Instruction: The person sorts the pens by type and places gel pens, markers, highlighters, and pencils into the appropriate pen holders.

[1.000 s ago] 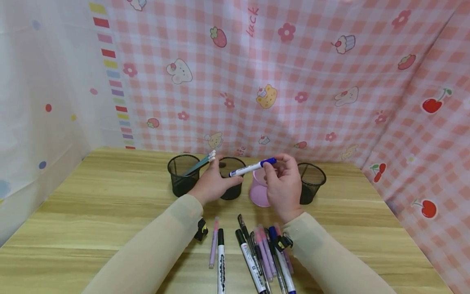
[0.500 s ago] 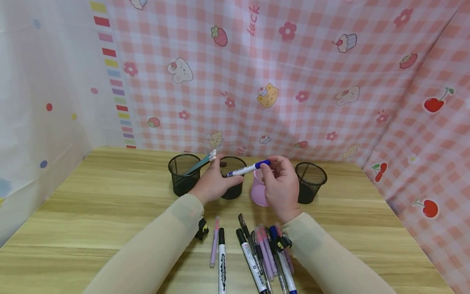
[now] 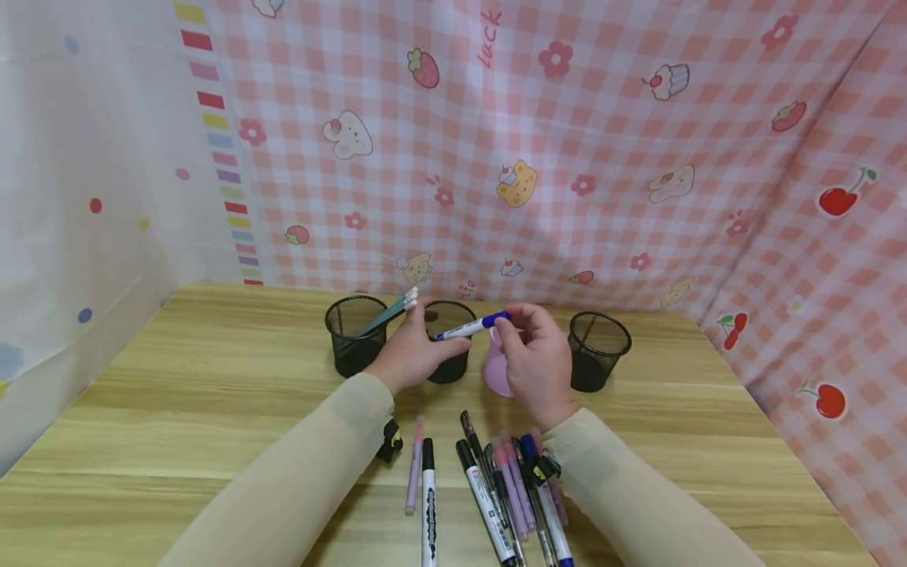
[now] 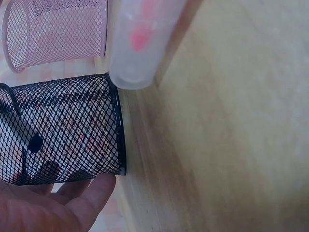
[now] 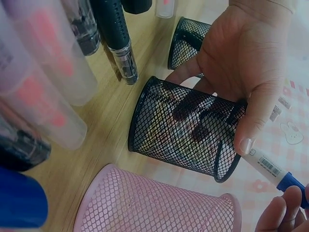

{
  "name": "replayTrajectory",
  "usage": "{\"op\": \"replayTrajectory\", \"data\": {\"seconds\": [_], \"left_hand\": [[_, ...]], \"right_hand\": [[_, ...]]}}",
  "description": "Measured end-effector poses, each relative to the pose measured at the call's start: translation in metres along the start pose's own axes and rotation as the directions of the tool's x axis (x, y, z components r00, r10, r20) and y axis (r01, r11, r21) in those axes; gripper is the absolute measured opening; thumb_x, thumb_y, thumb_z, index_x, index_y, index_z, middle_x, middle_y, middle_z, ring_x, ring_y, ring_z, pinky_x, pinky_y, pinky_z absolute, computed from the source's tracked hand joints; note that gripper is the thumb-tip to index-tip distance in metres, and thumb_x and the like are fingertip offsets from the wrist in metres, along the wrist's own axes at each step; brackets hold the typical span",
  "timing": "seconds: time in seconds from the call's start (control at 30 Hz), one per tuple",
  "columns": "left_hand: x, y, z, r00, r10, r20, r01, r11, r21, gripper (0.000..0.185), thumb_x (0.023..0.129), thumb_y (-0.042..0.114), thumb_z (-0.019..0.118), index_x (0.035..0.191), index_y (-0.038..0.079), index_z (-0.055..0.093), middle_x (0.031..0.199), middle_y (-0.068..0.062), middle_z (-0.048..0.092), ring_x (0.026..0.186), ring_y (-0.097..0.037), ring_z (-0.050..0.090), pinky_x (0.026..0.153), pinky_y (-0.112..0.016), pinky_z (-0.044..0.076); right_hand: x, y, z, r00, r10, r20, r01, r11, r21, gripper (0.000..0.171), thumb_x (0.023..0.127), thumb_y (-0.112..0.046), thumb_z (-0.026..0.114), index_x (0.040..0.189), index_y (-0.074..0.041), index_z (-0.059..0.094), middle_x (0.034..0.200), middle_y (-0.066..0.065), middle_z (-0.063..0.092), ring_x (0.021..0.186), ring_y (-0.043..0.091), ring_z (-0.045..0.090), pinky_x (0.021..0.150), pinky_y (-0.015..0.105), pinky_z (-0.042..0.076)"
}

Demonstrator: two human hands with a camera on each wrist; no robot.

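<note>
My left hand grips a black mesh pen cup, its thumb at the rim and its fingers around the far side, as the right wrist view shows. Between thumb and fingers my right hand pinches a white whiteboard marker by its blue cap. The marker slants down to the left, its uncapped end right at the cup's mouth near the left thumb. In the left wrist view the dark tail of a light marker shows at the mesh. A pink mesh pen cup stands behind the right hand.
On the left, another black mesh cup holds several teal pencils; a further black cup stands at right. Nearer lie a purple highlighter, a black-capped marker and a cluster of pens and markers below the right wrist.
My right hand has moved left and slightly down, carrying the marker's end toward the black cup's mouth. The left hand keeps its grip on the cup.
</note>
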State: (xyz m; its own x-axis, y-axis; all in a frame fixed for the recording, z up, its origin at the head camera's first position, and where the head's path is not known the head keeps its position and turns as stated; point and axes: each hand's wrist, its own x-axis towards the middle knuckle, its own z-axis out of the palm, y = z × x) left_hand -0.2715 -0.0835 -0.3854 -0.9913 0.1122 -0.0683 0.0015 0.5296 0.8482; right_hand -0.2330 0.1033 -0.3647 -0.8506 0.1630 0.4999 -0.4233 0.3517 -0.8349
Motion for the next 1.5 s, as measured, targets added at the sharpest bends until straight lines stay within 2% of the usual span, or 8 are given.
{"op": "replayTrajectory", "data": {"seconds": [0.43, 0.73, 0.93, 1.2, 1.5], "left_hand": [[0.0012, -0.0012, 0.0004, 1.0, 0.001, -0.006, -0.001, 1.0, 0.006, 0.103, 0.09, 0.063, 0.075, 0.166, 0.027, 0.016, 0.168, -0.01, 0.038, 0.147, -0.038, 0.048, 0.118, -0.057, 0.043], [0.003, -0.0019, 0.0016, 1.0, 0.005, -0.012, -0.005, 1.0, 0.01, 0.101, 0.089, 0.062, 0.075, 0.165, 0.028, 0.018, 0.167, -0.008, 0.039, 0.145, -0.036, 0.05, 0.118, -0.056, 0.043], [0.0045, -0.0027, 0.0022, 1.0, -0.001, -0.017, 0.001, 1.0, 0.003, 0.101, 0.089, 0.062, 0.076, 0.165, 0.028, 0.019, 0.167, -0.008, 0.039, 0.146, -0.037, 0.05, 0.119, -0.056, 0.043], [0.004, -0.0019, 0.0018, 1.0, -0.006, -0.014, 0.007, 1.0, 0.015, 0.101, 0.089, 0.064, 0.074, 0.165, 0.028, 0.019, 0.167, -0.007, 0.039, 0.149, -0.037, 0.046, 0.119, -0.057, 0.042], [0.0033, -0.0019, 0.0009, 1.0, -0.01, -0.011, 0.01, 1.0, 0.009, 0.101, 0.09, 0.064, 0.074, 0.166, 0.028, 0.018, 0.167, -0.006, 0.039, 0.15, -0.037, 0.046, 0.119, -0.057, 0.042]], "right_hand": [[-0.0042, -0.0033, 0.0024, 0.999, -0.013, 0.035, 0.015, 0.998, -0.062, 0.013, 0.1, -0.009, 0.073, 0.11, -0.003, 0.074, 0.096, 0.013, 0.076, 0.072, 0.01, 0.062, 0.064, 0.018, 0.05], [-0.0036, -0.0016, 0.0048, 0.997, 0.002, 0.073, 0.007, 0.993, -0.121, 0.014, 0.099, -0.011, 0.073, 0.11, -0.003, 0.076, 0.1, 0.01, 0.077, 0.076, 0.016, 0.064, 0.069, 0.021, 0.05], [-0.0037, -0.0013, 0.0061, 0.994, -0.039, 0.098, 0.051, 0.992, -0.117, 0.013, 0.097, -0.005, 0.073, 0.109, -0.001, 0.077, 0.1, 0.014, 0.077, 0.075, 0.019, 0.064, 0.068, 0.02, 0.05], [-0.0049, -0.001, 0.0073, 0.991, -0.085, 0.1, 0.099, 0.985, -0.14, 0.012, 0.099, -0.003, 0.068, 0.104, 0.0, 0.078, 0.096, 0.014, 0.078, 0.07, 0.015, 0.062, 0.064, 0.019, 0.049], [-0.0052, -0.0065, 0.0028, 0.993, -0.042, 0.111, 0.058, 0.988, -0.145, 0.014, 0.099, -0.006, 0.067, 0.104, -0.004, 0.079, 0.104, 0.009, 0.078, 0.073, 0.013, 0.062, 0.066, 0.02, 0.05]]}}
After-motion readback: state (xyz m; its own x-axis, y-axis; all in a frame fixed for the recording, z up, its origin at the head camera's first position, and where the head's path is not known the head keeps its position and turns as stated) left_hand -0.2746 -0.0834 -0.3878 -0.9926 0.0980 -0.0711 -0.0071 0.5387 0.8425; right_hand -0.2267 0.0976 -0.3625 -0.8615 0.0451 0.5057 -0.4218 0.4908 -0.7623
